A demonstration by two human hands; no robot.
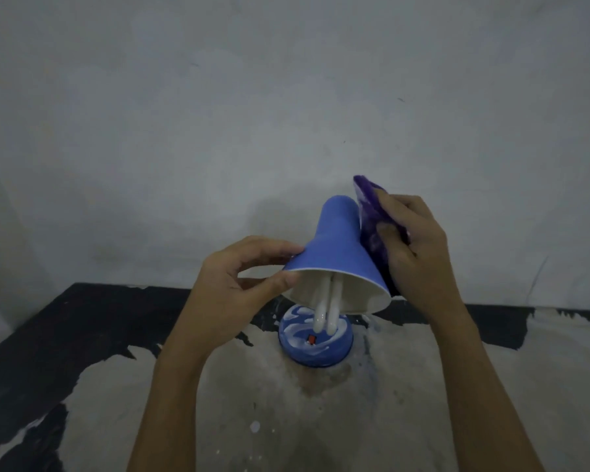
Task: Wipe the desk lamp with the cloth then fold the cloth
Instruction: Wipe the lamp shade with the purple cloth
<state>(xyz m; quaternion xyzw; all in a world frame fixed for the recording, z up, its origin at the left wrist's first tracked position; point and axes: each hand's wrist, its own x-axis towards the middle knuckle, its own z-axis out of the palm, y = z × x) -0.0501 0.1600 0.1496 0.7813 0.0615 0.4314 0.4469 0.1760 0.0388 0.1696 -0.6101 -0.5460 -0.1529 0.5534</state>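
I see a grey wall (218,114) behind everything, and in front of it the table (491,386), its dark surface worn away to pale patches across most of the near side. The desk lamp (334,264) stands near the middle of the table, close to the far edge, and I take it as my landmark.

The lamp's blue shade (338,247) is a cone whose long axis is tilted: the narrow end points up and away toward the wall, while the wide open mouth faces down and toward me. Inside the white-lined mouth sits a white tube bulb (324,311), its tubes running along the shade's axis and poking out past the rim, their tips hanging just over the lamp's base. The round blue base (315,342), streaked with white, rests flat on the table directly under the shade, with a small red switch (310,339) on its top face.

To the right of the lamp, my right hand (419,247) has its fingers laid flat over the purple cloth (372,233), pressing it against the right flank of the shade. The cloth lies lengthwise along the shade's slope, from above the narrow end down to the rim.

To the left of the lamp, my left hand (232,287) pinches the shade's left rim, thumb at the lip of the mouth and fingertips on the outer blue wall above it.
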